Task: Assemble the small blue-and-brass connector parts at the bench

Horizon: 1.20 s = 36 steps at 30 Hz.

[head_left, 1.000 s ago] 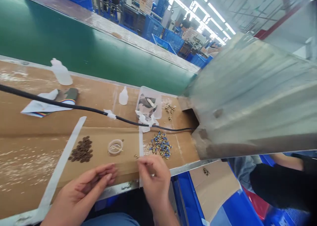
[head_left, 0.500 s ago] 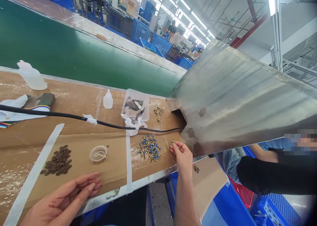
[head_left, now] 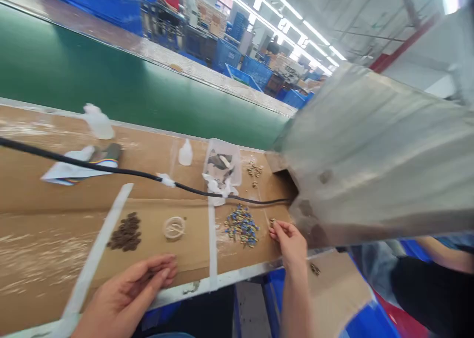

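Head camera view: the right hand (head_left: 292,245) is pinching a small brass-coloured part (head_left: 272,221) between thumb and fingertips, just above or on the cardboard-covered bench (head_left: 194,251); blur is preventing a firm finding on contact. That part is sitting to the right of a heap of blue and brass-coloured pieces (head_left: 241,225) and near the foot of a large metal panel (head_left: 374,170).

The left hand (head_left: 134,289) is hovering or resting at the front edge, fingers curling, thumb close to the fingertips; whether it is gripping anything cannot be told. It is lying nearest to a round clear container (head_left: 165,228) and a pile of brown discs (head_left: 126,232), both on the section between two white tape strips (head_left: 213,244).

Behind the heap, a black cable (head_left: 129,172) is running across the bench towards the notch in the panel. Beyond it, a clear tray (head_left: 237,156) is holding camouflage cloth, with a small white bottle (head_left: 185,153) standing to its left and loose brass-coloured pieces (head_left: 254,170) lying to its right. Farther back, a green belt surface (head_left: 148,88) is extending alongside the bench.
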{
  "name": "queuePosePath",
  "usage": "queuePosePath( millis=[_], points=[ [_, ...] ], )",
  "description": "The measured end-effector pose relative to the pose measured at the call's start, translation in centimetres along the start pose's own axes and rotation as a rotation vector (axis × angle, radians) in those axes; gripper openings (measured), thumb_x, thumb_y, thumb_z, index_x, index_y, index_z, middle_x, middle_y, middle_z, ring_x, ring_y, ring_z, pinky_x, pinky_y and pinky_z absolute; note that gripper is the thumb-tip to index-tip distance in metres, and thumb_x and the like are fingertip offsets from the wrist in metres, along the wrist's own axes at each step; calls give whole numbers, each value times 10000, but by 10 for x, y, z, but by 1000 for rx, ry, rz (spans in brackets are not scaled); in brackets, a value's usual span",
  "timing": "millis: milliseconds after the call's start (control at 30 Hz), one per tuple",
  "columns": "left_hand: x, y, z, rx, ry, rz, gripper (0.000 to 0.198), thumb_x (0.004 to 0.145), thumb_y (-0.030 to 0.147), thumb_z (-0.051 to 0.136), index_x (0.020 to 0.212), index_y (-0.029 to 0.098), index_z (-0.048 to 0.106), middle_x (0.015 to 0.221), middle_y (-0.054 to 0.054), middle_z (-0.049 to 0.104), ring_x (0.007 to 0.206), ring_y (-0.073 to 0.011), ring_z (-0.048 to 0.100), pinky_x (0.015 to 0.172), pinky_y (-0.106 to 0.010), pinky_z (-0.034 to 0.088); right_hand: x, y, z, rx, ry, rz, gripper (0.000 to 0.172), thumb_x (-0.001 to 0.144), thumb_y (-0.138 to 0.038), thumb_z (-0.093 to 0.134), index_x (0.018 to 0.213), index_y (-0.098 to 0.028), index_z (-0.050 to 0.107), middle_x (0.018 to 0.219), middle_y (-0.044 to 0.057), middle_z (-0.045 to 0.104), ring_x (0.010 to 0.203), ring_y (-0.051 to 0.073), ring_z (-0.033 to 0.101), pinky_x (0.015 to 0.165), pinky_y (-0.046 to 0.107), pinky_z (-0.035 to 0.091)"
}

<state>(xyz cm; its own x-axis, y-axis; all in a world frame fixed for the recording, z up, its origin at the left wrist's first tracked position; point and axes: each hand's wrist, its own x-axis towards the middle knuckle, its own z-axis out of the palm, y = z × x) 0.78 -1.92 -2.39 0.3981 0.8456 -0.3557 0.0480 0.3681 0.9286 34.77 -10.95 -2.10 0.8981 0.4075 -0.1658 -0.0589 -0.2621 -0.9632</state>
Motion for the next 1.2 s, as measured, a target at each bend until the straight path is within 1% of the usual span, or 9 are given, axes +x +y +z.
queuePosePath(
  millis=[167, 267, 400, 500, 600, 700, 767, 967, 1200],
  points=[
    [-8, 11, 6, -7, -72, 74, 221, 797, 314, 640, 965, 185, 702, 921, -81, 749, 814, -236, 701, 782, -342, 579, 4, 10, -12, -17, -42, 61, 535, 448, -390, 853, 862, -127, 639, 651, 18, 708, 561, 133, 683, 521, 144, 551],
    [-10, 8, 8, 7, -63, 150, 195, 813, 281, 603, 947, 164, 683, 853, -87, 725, 763, -218, 680, 736, -334, 569, 3, 12, -14, -109, -20, 37, 578, 484, -453, 827, 931, -145, 629, 742, 38, 709, 604, 163, 691, 533, 182, 566],
    [-14, 8, 5, 103, -37, 195, 159, 826, 264, 575, 917, 168, 664, 801, -65, 684, 716, -192, 654, 670, -296, 551, -18, -2, -5, -286, 18, -74, 579, 527, -538, 767, 938, -152, 636, 753, 68, 681, 554, 174, 656, 480, 224, 554],
    [-12, 17, -12, 320, 59, 296, 131, 843, 247, 554, 886, 198, 668, 794, -40, 675, 717, -177, 640, 662, -272, 517, -40, -12, 9, -326, 2, -184, 590, 543, -587, 725, 923, -142, 650, 741, 79, 664, 496, 160, 610, 403, 230, 512],
    [-6, 31, -41, 571, 246, 430, 135, 848, 217, 538, 849, 220, 673, 838, -30, 680, 809, -186, 626, 746, -288, 478, -59, -14, 24, -284, -55, -258, 553, 552, -573, 735, 879, -132, 662, 628, 50, 633, 438, 135, 555, 363, 218, 457],
    [0, 40, -68, 712, 407, 414, 133, 840, 248, 549, 851, 217, 678, 868, -37, 673, 848, -204, 617, 772, -311, 465, -73, -10, 37, -222, -162, -303, 491, 575, -533, 754, 849, -135, 662, 602, 35, 628, 421, 121, 542, 368, 211, 442],
    [3, 43, -77, 780, 424, 369, 144, 838, 258, 544, 846, 213, 680, 875, -41, 671, 859, -213, 614, 779, -325, 460, -80, -8, 45, -198, -232, -334, 456, 607, -508, 751, 861, -140, 665, 613, 28, 635, 422, 116, 545, 383, 212, 446],
    [9, 44, -69, 838, 369, 340, 171, 855, 241, 495, 828, 202, 660, 848, -39, 641, 815, -209, 602, 740, -329, 460, -97, -6, 64, -195, -361, -389, 418, 637, -508, 742, 843, -147, 695, 583, 7, 617, 412, 103, 531, 375, 212, 425],
    [16, 50, -64, 871, 333, 346, 160, 836, 175, 457, 767, 197, 599, 806, -49, 585, 799, -236, 550, 734, -379, 439, -105, -10, 74, -266, -329, -434, 444, 644, -561, 711, 816, -152, 713, 680, 45, 658, 460, 109, 536, 426, 229, 453]
  ],
)
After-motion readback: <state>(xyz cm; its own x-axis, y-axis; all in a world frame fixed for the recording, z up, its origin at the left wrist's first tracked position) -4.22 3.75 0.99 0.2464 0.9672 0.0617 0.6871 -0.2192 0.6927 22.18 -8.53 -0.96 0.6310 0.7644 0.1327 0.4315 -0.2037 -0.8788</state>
